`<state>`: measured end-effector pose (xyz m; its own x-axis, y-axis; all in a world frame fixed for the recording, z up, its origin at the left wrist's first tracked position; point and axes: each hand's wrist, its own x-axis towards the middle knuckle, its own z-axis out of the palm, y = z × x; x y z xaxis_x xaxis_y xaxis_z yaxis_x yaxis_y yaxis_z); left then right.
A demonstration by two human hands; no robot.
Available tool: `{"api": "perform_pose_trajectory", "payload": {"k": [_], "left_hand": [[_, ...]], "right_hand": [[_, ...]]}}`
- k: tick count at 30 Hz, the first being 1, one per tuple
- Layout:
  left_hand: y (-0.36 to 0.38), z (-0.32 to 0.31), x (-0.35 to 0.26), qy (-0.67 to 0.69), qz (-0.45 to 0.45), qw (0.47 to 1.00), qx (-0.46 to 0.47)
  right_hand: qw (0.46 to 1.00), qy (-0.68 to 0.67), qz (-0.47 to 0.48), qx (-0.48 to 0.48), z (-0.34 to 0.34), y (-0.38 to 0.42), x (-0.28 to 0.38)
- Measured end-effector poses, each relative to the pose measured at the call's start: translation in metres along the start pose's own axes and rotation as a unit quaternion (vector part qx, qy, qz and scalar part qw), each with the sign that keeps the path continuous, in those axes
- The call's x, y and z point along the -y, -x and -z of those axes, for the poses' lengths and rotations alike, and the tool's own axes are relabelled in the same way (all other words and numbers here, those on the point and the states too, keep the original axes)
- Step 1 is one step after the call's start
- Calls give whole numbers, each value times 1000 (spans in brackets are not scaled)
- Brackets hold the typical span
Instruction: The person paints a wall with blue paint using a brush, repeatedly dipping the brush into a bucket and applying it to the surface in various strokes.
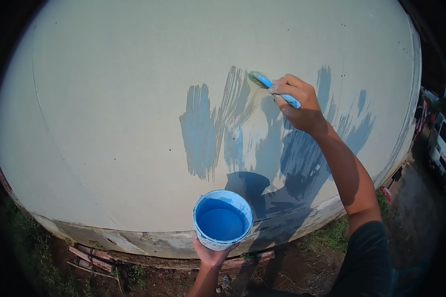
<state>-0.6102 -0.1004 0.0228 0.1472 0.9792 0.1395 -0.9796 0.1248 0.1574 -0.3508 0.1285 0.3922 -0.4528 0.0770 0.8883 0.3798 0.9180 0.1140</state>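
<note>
My right hand (300,103) is closed around the blue handle of a paintbrush (277,91), whose bristles touch or nearly touch the pale wall (124,99). Blue-grey paint strokes (199,136) cover part of the wall to the left of and below the brush. Low in the middle, my left hand (212,253) supports a white bucket (223,220) from underneath, its fingers partly hidden by it. Blue paint (222,222) lies inside the bucket, and its rim is smeared with blue.
The wall's weathered base (134,240) runs along the bottom. Bricks or wood pieces (91,260) lie on the soil at lower left, near grass. A white vehicle (438,143) stands at far right. Shadows of the arm and bucket fall on the wall.
</note>
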Motion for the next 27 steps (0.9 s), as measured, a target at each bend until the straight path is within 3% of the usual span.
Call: {"api": "perform_pose_trajectory", "payload": {"k": [2, 4, 6, 8, 10, 11, 13, 16, 19, 21, 24, 27], "left_hand": [[6, -8, 12, -10, -6, 997, -72], [12, -20, 19, 50, -2, 998, -46], [14, -27, 23, 49, 15, 998, -38], [18, -22, 23, 23, 2, 999, -40], [16, -21, 22, 1, -13, 999, -42], [14, -22, 21, 28, -5, 999, -41], [17, -24, 21, 49, 3, 998, -41], [15, -26, 18, 25, -10, 1000, -7], [17, -24, 20, 37, -33, 999, -7], [20, -23, 19, 41, -36, 998, -12], [23, -14, 19, 45, -44, 998, -18], [27, -10, 20, 57, -54, 997, -18]], "right_hand": [[998, 46, 14, -30, 17, -12, -2], [992, 91, 38, -75, 16, -13, -3], [982, 157, 99, 42, -8, 15, 0], [979, 124, 131, 92, -40, 58, 9], [981, -63, 71, 166, -62, 92, 25], [982, -67, 71, 164, -65, 102, 28], [952, -125, -79, 269, -66, 110, 33], [976, -97, -22, 194, -39, 86, 10], [990, 13, 38, 132, -4, 45, -11], [974, 172, 134, -56, 9, 28, -11], [984, 145, 102, -4, -17, 53, -11], [972, 163, 155, 74, -70, 117, 7]]}}
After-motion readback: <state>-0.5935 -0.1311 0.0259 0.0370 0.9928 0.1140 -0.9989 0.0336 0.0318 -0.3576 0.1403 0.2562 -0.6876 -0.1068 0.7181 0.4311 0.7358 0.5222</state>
